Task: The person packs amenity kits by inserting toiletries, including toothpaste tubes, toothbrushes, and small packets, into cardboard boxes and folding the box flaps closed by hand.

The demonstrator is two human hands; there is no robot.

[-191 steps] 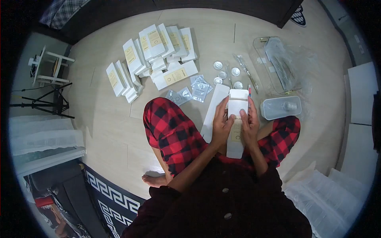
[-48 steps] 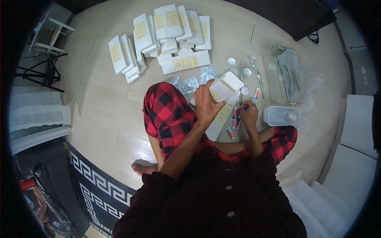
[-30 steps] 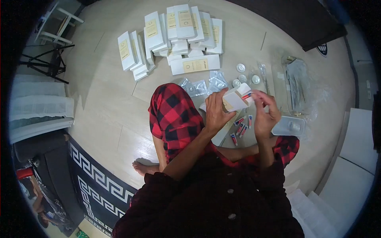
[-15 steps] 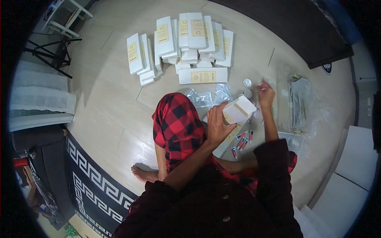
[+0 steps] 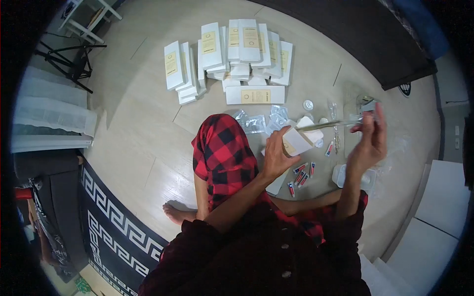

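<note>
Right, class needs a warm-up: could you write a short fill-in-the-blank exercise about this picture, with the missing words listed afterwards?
1. The left hand holds the open box, while the ____ holds the thin item.
2. The stacked boxes are ____, with pale yellow labels.
3. The checked cloth over the knee is red and ____.
4. The person's visible foot is ____, without a shoe or sock.

Missing words: right hand; white; black; bare.

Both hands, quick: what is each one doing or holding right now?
Left hand: closed on an open white cardboard box.
Right hand: holding a long, slim item in clear plastic.
</note>
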